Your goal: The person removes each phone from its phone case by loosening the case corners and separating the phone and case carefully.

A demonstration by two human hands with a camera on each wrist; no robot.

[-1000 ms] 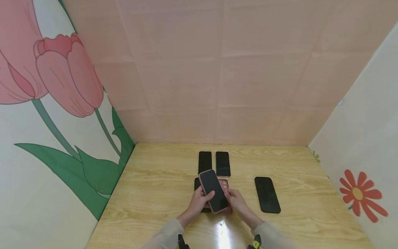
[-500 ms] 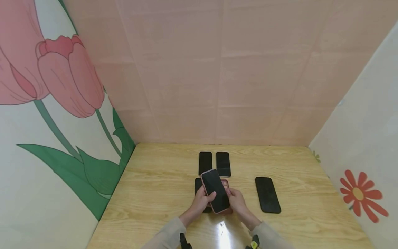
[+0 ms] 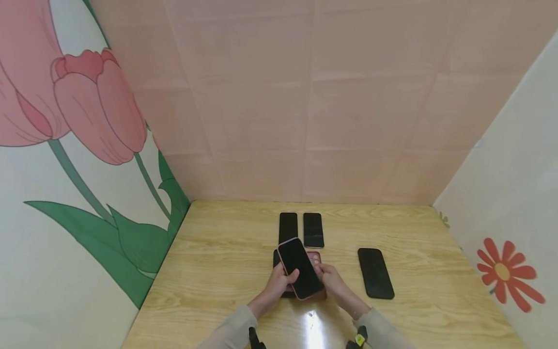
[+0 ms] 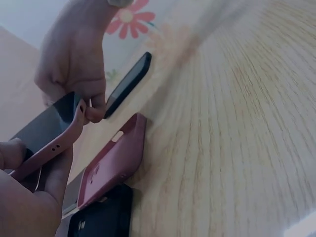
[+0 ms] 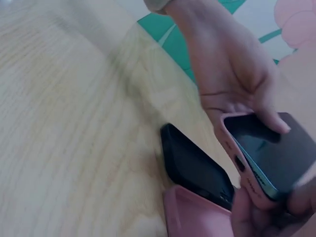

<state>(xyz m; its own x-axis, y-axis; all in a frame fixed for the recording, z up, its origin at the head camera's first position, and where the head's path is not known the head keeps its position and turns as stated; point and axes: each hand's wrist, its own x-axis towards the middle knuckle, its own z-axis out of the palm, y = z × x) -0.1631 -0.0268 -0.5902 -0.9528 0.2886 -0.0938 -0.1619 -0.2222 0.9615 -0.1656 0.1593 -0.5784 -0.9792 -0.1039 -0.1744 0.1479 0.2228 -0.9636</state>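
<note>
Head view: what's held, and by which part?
The pink-cased phone: left hand grips one long side, thumb on its front; right hand pinches the opposite edge.

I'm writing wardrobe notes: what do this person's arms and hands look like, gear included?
The left hand and right hand wear no gloves. Each forearm has a plain, pale beige cloth sleeve ending near the wrist. By each sleeve, at the head view's lower edge, is a small black piece of gear; the right one bears a bright yellow patch.
</note>
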